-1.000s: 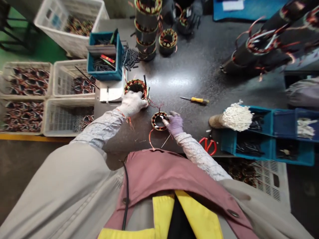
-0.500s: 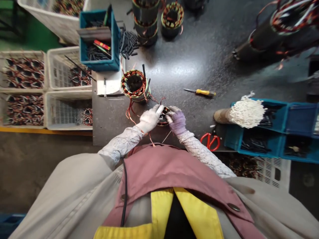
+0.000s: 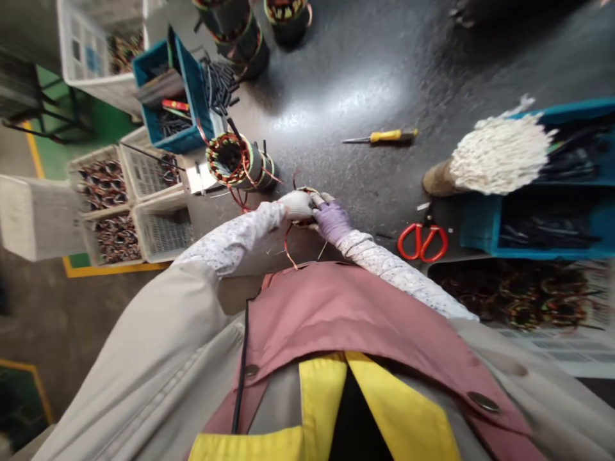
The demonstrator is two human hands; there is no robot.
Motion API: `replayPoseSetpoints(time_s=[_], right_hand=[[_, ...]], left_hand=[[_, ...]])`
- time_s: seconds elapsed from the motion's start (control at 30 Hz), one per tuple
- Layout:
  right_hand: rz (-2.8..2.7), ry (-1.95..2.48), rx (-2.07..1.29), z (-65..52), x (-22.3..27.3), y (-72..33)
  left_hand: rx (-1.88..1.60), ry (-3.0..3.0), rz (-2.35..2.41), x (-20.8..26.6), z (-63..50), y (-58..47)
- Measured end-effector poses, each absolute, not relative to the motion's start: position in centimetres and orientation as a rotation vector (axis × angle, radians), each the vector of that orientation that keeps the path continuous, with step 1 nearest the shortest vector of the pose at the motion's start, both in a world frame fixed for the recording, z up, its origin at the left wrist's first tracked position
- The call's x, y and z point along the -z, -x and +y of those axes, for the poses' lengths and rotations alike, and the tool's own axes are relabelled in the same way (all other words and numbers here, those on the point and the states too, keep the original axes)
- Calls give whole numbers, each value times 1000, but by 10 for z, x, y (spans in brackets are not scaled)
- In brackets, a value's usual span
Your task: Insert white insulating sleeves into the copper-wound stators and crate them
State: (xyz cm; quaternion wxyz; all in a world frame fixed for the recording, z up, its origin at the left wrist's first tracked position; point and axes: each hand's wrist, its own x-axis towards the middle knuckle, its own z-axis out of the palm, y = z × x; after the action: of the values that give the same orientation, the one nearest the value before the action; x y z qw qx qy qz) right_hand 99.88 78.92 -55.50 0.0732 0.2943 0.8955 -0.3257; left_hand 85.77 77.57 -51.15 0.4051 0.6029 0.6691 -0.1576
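Note:
In front of my waist, a small wound motor stator point(image 3: 307, 189) sits on the dark table, mostly hidden under my gloves. My left hand point(image 3: 296, 205), in a white glove, is closed over its left side. My right hand point(image 3: 331, 221), in a purple glove, grips the right side, its fingertips meeting the left hand's. What the fingertips pinch on top is too small to make out. An orange-red lead wire point(image 3: 287, 246) hangs from the stator toward my apron. Just beyond my left hand lies a larger stator point(image 3: 230, 160) with red wires and black sleeves.
A yellow-handled screwdriver point(image 3: 387, 136) lies ahead, red-handled scissors point(image 3: 423, 242) to the right. A bundle of white cords point(image 3: 502, 153) leans by blue bins point(image 3: 480, 221). Back left are a blue box point(image 3: 189, 96), black tube pieces point(image 3: 221, 86) and stacked stators point(image 3: 235, 35). White crates point(image 3: 163, 227) stand left.
The head view has swung, so the surroundings sit differently in the picture. My left hand's fingers have come closer to my right hand over the stator and now cover more of it.

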Motion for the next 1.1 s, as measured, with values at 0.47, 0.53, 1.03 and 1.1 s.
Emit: replayPoseSetpoints(time_s=[0.47,0.53,1.03,1.1], right_hand=[[2751,-840,1043,792,560,-1006],[2758,-845,1071,791,563,-1009],[2817,-763,1056,793,559,-1012],[2881,-766,1003,791,549,-1008]], left_hand=[[663,-1759,1699,495,768,-841],[655,-1752,1721,494,772,-839],[362,-1585,1929,493,771,-838],[170,-1464,1974,490,761,-833]])
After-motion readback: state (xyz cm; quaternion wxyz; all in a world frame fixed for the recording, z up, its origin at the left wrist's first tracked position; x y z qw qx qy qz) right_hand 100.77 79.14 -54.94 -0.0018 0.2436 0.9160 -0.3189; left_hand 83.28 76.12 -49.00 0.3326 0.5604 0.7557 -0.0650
